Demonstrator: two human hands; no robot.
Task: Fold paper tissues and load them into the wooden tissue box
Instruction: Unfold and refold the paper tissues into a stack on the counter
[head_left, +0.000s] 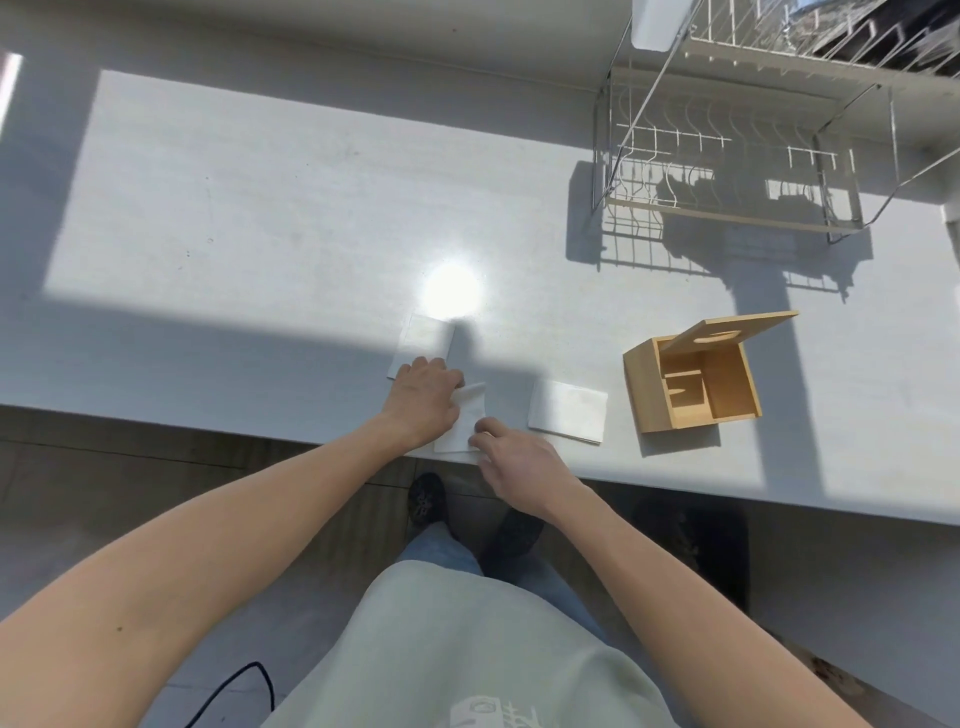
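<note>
A white paper tissue (464, 422) lies at the table's near edge, partly folded, with one flap raised. My left hand (423, 397) rests on its far left part and pinches the flap. My right hand (511, 457) presses its near right corner with the fingertips. More white tissue (423, 338) lies flat beyond my left hand. To the right, a folded tissue (568, 410) sits flat on the table. Further right is the wooden tissue box (644, 389), its slotted lid (727, 335) tilted open and its inside showing no tissue.
A white wire dish rack (727, 171) stands at the back right of the white table (260, 234) and casts a long shadow. A bright sun glare (452, 288) sits just beyond the tissues. My feet and a black cable (249, 680) are on the floor below.
</note>
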